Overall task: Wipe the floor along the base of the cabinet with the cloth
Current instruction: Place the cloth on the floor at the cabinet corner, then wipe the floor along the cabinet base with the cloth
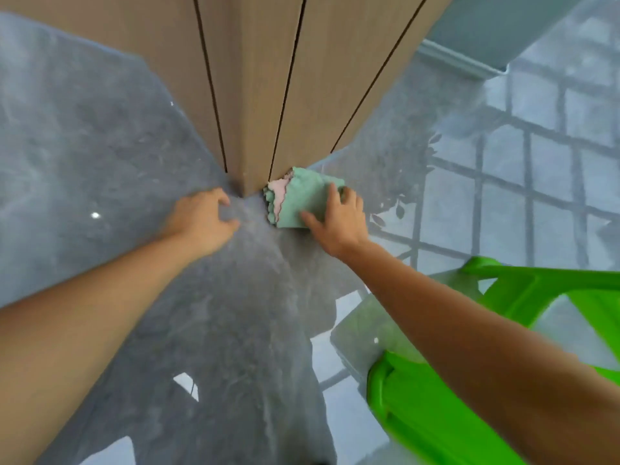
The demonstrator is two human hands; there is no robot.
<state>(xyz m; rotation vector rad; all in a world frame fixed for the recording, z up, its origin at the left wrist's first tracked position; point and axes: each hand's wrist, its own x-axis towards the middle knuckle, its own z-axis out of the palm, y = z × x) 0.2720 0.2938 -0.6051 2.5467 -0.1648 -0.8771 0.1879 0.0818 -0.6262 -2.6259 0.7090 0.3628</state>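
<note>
Mint-green microfibre, folded into a thick pad with pink and pale scalloped layers showing at one edge, the cloth [302, 201] lies flat on the floor [100, 146] right at the near corner of the cabinet [258, 95]. Its layered edge touches the cabinet's base just to the right of that corner. The right hand [339, 219] presses down on the cloth's far-from-cabinet side, fingers spread and laid flat over the top, the thumb along its near edge; this is a flat-palm press more than a pinch.

The left hand [204, 219] sits on the other side of the cabinet corner, near it but apart from the cloth. Its fingers are loosely curled and half open, and it holds nothing; whether the fingertips rest on the floor I cannot tell.

Away from the cabinet, at the lower right, a bright green plastic stool or chair [436, 414] stands under the right forearm.

As for progress, the wipe looks to be under way at the cabinet corner. The glossy grey floor gives no clear sign of which stretch is already clean: no visible streaks or dust line. Judging from the cloth's place, the runs of floor along both cabinet faces leading away from the corner may yet need passes.
</note>
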